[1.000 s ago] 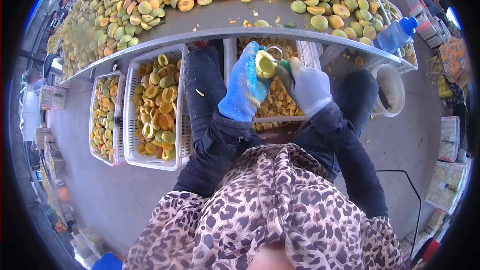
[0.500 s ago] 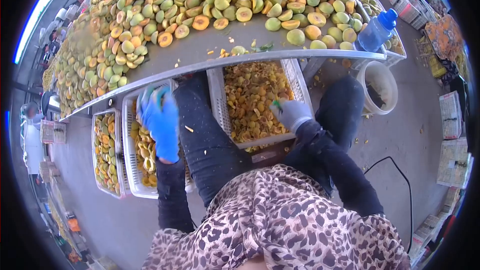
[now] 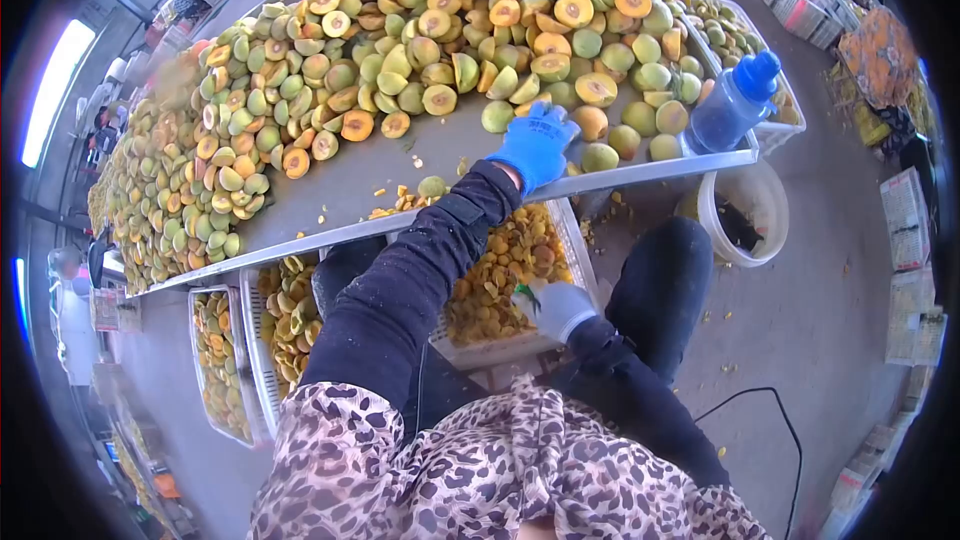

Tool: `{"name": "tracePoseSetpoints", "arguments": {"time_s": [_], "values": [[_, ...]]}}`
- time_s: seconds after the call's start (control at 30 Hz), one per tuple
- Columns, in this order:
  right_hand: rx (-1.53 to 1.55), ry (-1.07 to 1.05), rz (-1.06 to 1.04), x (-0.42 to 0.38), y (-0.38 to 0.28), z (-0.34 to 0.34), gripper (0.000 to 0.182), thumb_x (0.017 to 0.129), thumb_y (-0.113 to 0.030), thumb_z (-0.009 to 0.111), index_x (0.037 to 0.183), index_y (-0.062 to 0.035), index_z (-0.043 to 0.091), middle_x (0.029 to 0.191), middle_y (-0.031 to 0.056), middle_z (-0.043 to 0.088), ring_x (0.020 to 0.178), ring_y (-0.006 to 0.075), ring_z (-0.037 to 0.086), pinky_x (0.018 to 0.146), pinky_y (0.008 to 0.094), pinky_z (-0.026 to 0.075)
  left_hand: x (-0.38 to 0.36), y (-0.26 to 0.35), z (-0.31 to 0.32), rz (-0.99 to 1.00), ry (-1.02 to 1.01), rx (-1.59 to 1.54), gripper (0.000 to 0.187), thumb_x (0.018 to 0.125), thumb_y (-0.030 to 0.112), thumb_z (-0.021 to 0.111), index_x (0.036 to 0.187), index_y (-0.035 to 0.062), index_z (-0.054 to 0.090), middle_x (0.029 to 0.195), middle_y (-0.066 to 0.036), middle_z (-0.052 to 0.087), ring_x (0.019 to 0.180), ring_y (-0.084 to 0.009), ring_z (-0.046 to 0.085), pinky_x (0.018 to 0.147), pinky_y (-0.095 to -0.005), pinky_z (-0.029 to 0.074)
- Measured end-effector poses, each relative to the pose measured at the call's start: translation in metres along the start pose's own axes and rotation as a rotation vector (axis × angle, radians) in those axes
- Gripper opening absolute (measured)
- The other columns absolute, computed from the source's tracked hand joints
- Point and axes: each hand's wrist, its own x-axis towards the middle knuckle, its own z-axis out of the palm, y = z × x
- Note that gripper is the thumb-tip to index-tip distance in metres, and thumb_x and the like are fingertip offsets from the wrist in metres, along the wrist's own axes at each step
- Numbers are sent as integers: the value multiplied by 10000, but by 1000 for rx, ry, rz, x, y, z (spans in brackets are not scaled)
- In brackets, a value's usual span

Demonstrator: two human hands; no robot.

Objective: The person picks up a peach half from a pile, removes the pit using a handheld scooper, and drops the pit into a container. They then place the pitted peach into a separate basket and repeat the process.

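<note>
My left hand [image 3: 535, 148], in a blue glove, reaches across to the table's near edge among peach-like fruit halves [image 3: 438, 99] with green skin and orange flesh. Its fingers are curled down beside a pale green piece [image 3: 497, 116]; whatever lies under them is hidden. My right hand [image 3: 562, 310], in a whitish glove, is closed around a small green-handled tool [image 3: 527, 292], whose working end I cannot make out. Below that hand, a white crate [image 3: 578, 242] between my knees holds yellow-orange fruit scraps [image 3: 510, 258].
The metal table rim [image 3: 330, 238] crosses in front of me. A blue bottle [image 3: 728, 108] stands at its right end, above a white bucket [image 3: 770, 208]. Two crates of fruit, one with a white rim [image 3: 258, 345], sit at left. A black cable [image 3: 790, 430] lies on the floor.
My left hand has moved from above the left crate up and right to the fruit on the table. My right hand stays over the scraps with the tool. The view has shifted.
</note>
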Motion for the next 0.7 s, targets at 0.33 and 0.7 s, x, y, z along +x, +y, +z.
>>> {"name": "tracePoseSetpoints", "arguments": {"time_s": [0.33, 0.7], "values": [[494, 457, -181, -21, -7, -52, 267, 885, -319, 613, 909, -56, 575, 741, 208, 614, 693, 402, 617, 591, 449, 473, -72, -20, -45, -497, 175, -1504, 317, 835, 210, 610, 1098, 38, 573, 1017, -103, 653, 790, -231, 659, 670, -341, 540], [403, 446, -375, -37, -91, -80, 315, 938, -316, 536, 923, -12, 619, 700, 246, 608, 667, 402, 614, 584, 466, 454, -170, 67, -81, -230, 682, -1214, 304, 973, 202, 507, 1157, -41, 501, 1089, -158, 634, 962, -202, 620, 860, -326, 514]]}}
